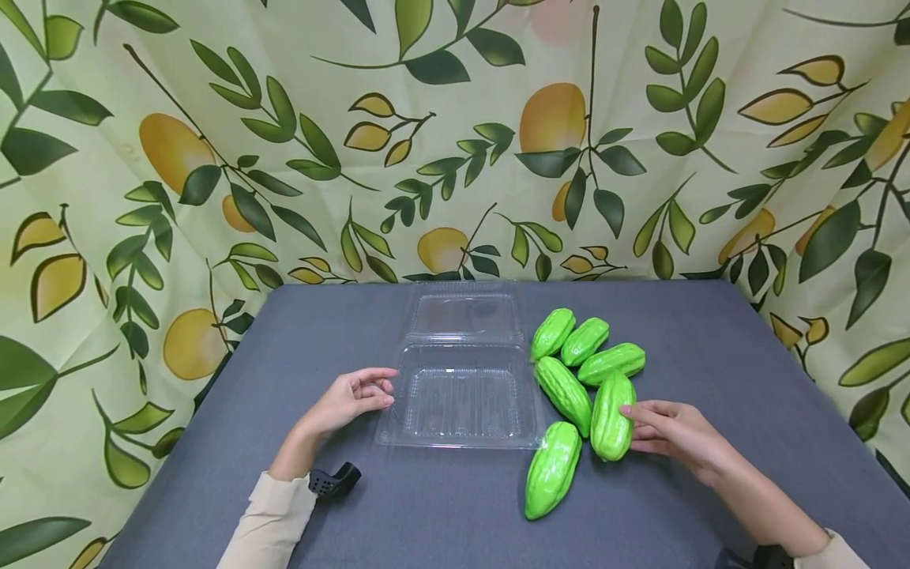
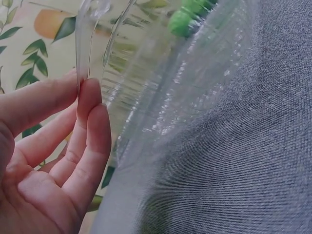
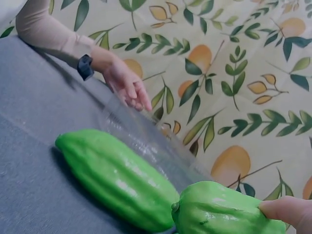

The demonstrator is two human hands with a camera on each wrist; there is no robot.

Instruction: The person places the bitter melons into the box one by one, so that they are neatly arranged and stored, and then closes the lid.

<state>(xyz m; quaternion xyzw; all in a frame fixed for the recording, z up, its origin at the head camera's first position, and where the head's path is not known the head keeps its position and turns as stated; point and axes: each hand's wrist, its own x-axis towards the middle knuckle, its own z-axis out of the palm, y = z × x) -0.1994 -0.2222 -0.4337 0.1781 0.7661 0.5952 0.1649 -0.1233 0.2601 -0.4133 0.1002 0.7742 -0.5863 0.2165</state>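
Note:
My left hand (image 1: 359, 395) pinches the left rim of a clear plastic clamshell box (image 1: 465, 436), whose lid (image 1: 465, 316) lies folded back behind the base. The rim passes between my fingers (image 2: 92, 97) in the left wrist view. My right hand (image 1: 678, 435) holds a ridged, glossy green papaya-like fruit (image 1: 610, 423) by its right side, with the thumb (image 2: 44, 105) of neither hand inside the box. Another large green fruit (image 1: 552, 472) lies on the table in front, next to the box's near right corner; the right wrist view shows this green fruit (image 3: 117, 178) beside the held one.
Several more green fruits (image 1: 564, 395) lie in a cluster along the box's right side. Everything is on a grey cloth-covered table (image 1: 441, 514). Behind it hangs a leaf- and fruit-patterned curtain (image 1: 284, 237). A black wrist device (image 1: 334, 480) is on the left forearm.

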